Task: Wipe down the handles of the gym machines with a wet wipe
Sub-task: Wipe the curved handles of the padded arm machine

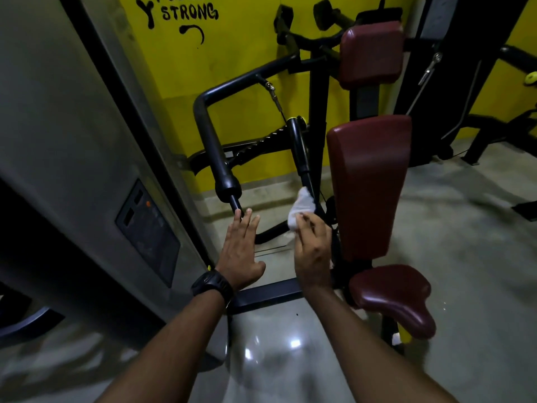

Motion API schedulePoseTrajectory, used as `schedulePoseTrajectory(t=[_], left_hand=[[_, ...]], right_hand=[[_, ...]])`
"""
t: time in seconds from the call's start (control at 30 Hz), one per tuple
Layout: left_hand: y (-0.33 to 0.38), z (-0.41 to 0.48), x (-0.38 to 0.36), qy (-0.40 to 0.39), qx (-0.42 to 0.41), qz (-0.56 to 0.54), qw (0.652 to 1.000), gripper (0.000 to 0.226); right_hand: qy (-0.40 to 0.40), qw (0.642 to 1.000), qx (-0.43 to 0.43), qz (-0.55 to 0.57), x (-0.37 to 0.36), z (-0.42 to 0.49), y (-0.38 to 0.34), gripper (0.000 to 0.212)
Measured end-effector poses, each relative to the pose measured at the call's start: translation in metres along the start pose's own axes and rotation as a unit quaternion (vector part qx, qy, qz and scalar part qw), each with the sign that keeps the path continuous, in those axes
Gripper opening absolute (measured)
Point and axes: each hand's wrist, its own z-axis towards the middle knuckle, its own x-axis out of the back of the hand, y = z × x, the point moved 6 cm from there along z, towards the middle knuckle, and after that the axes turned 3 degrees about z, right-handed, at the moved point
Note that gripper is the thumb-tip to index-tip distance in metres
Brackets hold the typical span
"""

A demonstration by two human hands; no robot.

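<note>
Three maroon pads rt of wipe, gray panel lt

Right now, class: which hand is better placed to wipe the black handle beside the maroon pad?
Right. The right hand holds the wet wipe at that handle; the left hand is open, empty.

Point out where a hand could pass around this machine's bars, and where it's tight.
Free: the gap between the left bar and the inner bar, above the left hand; the floor before the base beam. Tight: between inner bar and backrest, where the right hand holds the wipe; between left bar and grey housing.
</note>
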Motion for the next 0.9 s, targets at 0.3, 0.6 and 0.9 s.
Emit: schedulePoseTrajectory(t=[0.3, 0.6, 0.9], left_hand=[[-0.003, 0.001, -0.001, -0.001, -0.014, -0.004, 1.0, 0.104], [-0.007, 0.001, -0.003, 0.013, -0.039, -0.021, 0.999, 0.101], [-0.013, 0.004, -0.008, 0.035, -0.044, -0.043, 0.997, 0.098]], right_hand=[[0.086, 0.885, -0.397, 0.226, -0.008, 0.009, -0.004, 0.043], [0.112, 0.818, -0.492, 0.277, -0.024, 0.026, -0.005, 0.035], [0.001, 0.959, -0.282, -0.008, -0.029, 0.052, -0.021, 0.052]])
